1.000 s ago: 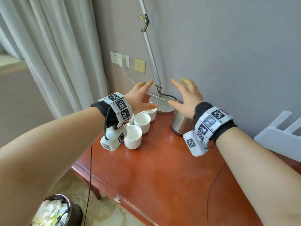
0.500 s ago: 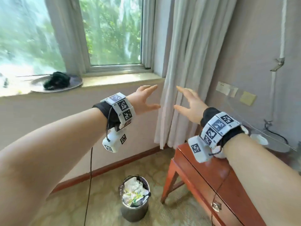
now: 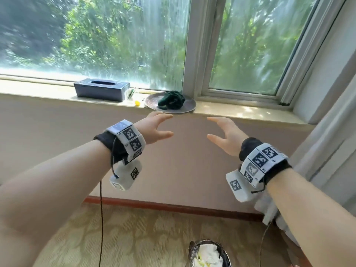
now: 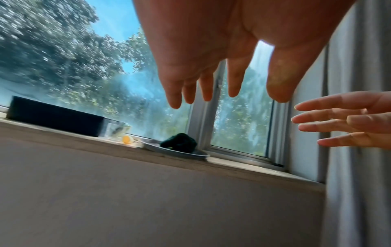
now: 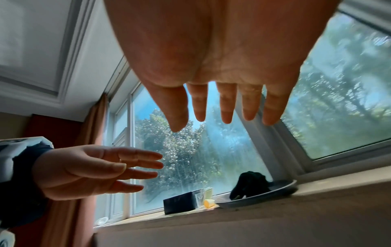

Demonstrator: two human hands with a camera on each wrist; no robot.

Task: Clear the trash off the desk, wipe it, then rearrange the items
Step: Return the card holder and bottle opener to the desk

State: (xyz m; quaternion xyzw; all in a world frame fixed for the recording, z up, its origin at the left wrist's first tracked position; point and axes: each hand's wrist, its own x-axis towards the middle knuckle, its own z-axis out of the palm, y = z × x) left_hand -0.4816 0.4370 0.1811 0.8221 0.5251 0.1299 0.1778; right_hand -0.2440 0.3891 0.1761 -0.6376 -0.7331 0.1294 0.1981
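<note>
The cloth [image 3: 171,100] is dark green & all bunched up in a lump. It sits on one round grey plate [image 3: 187,107] on the window sill [image 3: 240,110], w/ the plate's rim poking a bit over the sill's edge. My left hand [image 3: 154,129] is just under the plate, fingers spread wide, holding nothing, not touching it. My right hand [image 3: 224,137] is lower & to the right of the plate, fingers wide too, holding nothing. The 2 palms face each other w/ a gap between.

Left of the plate I count 1 dark tissue box [image 3: 102,90], 1 small yellow thing [image 3: 137,103] & some clear cups [image 4: 115,129], too blurry to count. Down on the floor is 1 trash bin [image 3: 209,254] w/ white paper in it.
</note>
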